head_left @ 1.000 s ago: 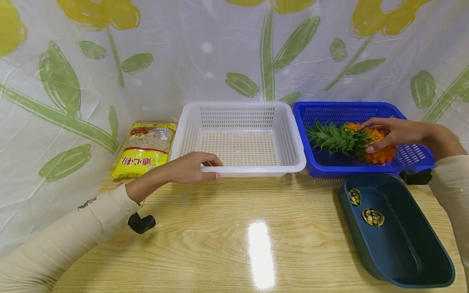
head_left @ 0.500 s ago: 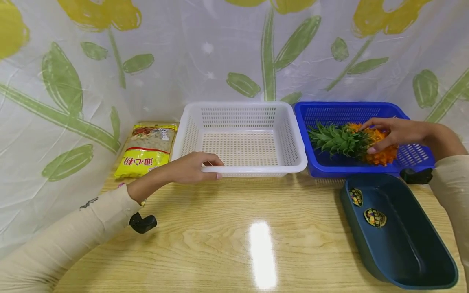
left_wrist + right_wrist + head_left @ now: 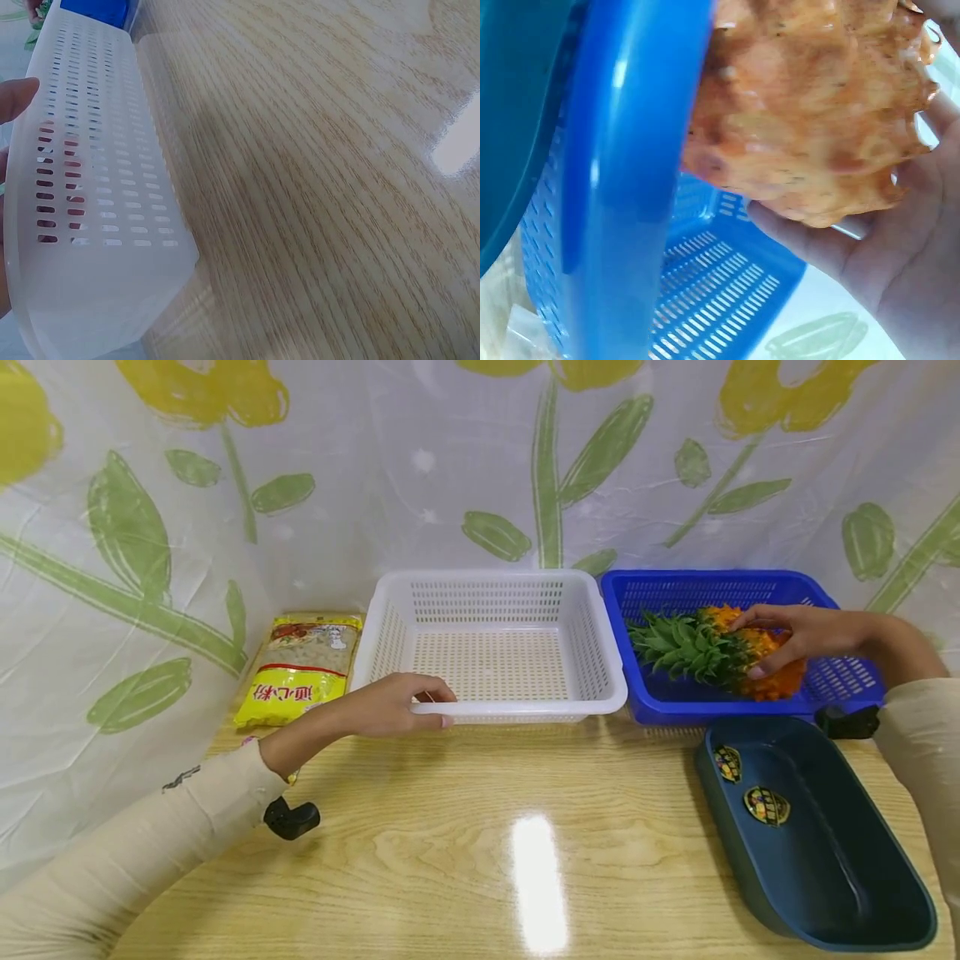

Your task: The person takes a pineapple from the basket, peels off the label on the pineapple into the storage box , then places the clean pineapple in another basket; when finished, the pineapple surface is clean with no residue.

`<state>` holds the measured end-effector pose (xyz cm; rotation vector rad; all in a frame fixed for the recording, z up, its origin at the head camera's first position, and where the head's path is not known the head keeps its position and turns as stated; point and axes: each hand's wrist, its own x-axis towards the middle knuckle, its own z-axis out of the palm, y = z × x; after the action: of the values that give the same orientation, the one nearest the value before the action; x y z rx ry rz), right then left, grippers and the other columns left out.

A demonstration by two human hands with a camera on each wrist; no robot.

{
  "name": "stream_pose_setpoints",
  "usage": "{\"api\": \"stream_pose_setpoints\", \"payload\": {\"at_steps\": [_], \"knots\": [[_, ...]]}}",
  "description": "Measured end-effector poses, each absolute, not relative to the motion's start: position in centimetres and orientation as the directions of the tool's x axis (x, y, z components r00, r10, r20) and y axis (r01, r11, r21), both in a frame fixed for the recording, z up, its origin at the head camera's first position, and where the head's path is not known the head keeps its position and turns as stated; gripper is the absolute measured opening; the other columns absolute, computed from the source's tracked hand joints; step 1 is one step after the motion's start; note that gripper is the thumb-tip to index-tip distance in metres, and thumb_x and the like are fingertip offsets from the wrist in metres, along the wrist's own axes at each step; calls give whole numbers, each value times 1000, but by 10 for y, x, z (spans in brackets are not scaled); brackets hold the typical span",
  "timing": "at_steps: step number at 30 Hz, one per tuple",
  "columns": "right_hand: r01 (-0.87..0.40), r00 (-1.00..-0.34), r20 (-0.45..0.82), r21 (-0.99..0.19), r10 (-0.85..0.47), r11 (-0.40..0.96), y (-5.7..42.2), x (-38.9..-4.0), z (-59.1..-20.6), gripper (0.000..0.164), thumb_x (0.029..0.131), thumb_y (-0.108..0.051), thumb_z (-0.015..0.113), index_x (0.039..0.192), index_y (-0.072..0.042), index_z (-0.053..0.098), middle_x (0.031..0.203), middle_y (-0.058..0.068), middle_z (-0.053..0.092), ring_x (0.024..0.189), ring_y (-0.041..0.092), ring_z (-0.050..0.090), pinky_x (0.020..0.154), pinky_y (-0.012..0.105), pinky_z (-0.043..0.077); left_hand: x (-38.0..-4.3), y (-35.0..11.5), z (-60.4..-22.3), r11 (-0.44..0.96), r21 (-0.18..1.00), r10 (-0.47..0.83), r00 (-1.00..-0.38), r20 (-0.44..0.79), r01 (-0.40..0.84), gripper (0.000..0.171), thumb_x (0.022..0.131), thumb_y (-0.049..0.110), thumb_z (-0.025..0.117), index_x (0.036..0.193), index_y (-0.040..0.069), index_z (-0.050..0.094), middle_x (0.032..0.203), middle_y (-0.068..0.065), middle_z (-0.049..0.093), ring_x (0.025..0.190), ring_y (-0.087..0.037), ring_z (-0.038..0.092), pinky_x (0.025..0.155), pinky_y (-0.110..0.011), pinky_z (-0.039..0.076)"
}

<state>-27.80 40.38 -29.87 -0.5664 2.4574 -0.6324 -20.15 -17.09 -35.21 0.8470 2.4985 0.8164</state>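
Note:
My left hand (image 3: 397, 703) grips the front rim of a white plastic basket (image 3: 525, 707), thumb outside and fingers over the inner side. In the left wrist view the thumb (image 3: 16, 99) lies near the rim, and reddish finger shapes show through the slots of the basket wall (image 3: 97, 285). A pineapple (image 3: 776, 677) with a green leafy crown lies on its side in a blue slotted basket (image 3: 697, 712), crown to the left. My right hand (image 3: 825, 633) holds its orange body from above. The right wrist view has fingers and thumb around the bumpy pineapple (image 3: 802, 112).
Left of the white basket lies a yellow bag of pasta (image 3: 300, 668). A dark teal tub (image 3: 817, 835) stands on the wooden table (image 3: 420, 843) in front of the blue basket. Behind hangs a flower-print curtain (image 3: 360, 485).
My right hand and the pineapple have shifted slightly left, and the pineapple has turned a little within the blue basket. My left hand stays at the white basket's rim.

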Motion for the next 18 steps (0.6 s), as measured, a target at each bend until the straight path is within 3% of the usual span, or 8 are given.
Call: {"api": "stream_pose_setpoints", "payload": {"at_steps": [4, 7, 18], "knots": [[-266, -791, -366, -516, -490, 814, 406, -275, -303, 65, 89, -16, 77, 143, -7, 42, 151, 27, 31, 129, 55, 40, 84, 58, 52, -202, -170, -351, 651, 634, 643, -747, -169, 417, 38, 96, 34, 68, 125, 10, 66, 124, -5, 67, 118, -25, 60, 102, -48, 47], [-277, -806, -346, -497, -480, 823, 407, -274, -305, 64, 88, -17, 78, 142, -8, 44, 146, 24, 38, 125, 56, 45, 82, 56, 53, -202, -170, -350, 654, 630, 641, -748, -170, 418, 37, 96, 34, 68, 125, 11, 67, 123, -4, 67, 118, -25, 60, 102, -48, 47], [-301, -813, -331, -465, -479, 832, 404, -273, -308, 65, 87, -19, 79, 141, -7, 46, 141, 26, 46, 128, 53, 42, 88, 64, 48, -202, -170, -352, 657, 629, 640, -748, -173, 416, 37, 96, 36, 68, 125, 12, 67, 125, -4, 67, 119, -26, 60, 103, -49, 46]]}}
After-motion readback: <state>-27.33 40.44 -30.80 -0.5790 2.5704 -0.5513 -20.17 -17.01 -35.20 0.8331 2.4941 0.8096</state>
